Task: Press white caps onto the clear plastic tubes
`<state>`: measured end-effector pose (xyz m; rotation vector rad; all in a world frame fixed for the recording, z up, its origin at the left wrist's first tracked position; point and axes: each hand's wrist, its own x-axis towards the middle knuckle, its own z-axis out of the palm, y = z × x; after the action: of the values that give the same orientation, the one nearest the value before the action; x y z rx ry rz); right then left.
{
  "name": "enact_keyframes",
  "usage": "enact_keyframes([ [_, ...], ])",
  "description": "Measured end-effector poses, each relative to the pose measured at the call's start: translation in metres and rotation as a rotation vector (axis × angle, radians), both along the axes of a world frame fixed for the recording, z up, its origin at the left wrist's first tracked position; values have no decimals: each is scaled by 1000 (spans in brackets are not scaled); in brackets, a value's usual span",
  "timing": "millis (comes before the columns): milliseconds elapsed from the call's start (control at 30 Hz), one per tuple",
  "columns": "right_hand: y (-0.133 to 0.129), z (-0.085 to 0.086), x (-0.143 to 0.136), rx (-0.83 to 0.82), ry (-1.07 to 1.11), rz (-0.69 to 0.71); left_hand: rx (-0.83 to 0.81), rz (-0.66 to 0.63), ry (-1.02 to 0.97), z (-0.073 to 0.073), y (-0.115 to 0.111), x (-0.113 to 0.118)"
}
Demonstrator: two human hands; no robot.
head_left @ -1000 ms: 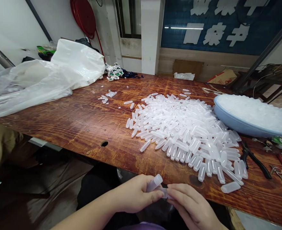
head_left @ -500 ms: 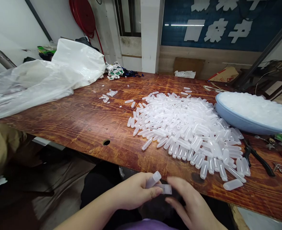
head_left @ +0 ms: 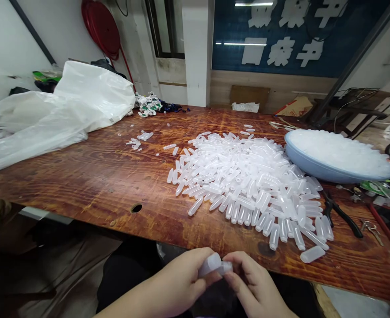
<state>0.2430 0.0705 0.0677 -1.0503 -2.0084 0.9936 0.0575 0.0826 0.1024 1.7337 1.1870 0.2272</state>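
My left hand (head_left: 190,276) is closed round translucent plastic tubes (head_left: 210,265) just below the table's front edge. One tube points up and to the right; another lies across toward my right hand (head_left: 253,280). The fingertips of my right hand pinch the end of that second tube. A wide pile of similar translucent tubes (head_left: 244,172) is spread on the brown wooden table (head_left: 108,176) beyond my hands.
A blue basin (head_left: 327,170) heaped with translucent pieces stands at the right. Black-handled pliers (head_left: 346,216) and keys (head_left: 372,232) lie near it. A white plastic bag (head_left: 92,92) covers the back left. The table has a round hole (head_left: 136,208).
My right hand has closed its fingers on the end of the tube, where it was apart before. The view has shifted a little to the right.
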Motion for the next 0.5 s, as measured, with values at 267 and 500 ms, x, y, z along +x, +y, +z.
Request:
enact_keyframes([
  [267, 74, 43, 54, 97, -322, -328, 357, 186, 550, 21, 54, 2],
  [500, 197, 91, 223, 21, -745, -1242, 470, 231, 845, 19, 92, -1],
])
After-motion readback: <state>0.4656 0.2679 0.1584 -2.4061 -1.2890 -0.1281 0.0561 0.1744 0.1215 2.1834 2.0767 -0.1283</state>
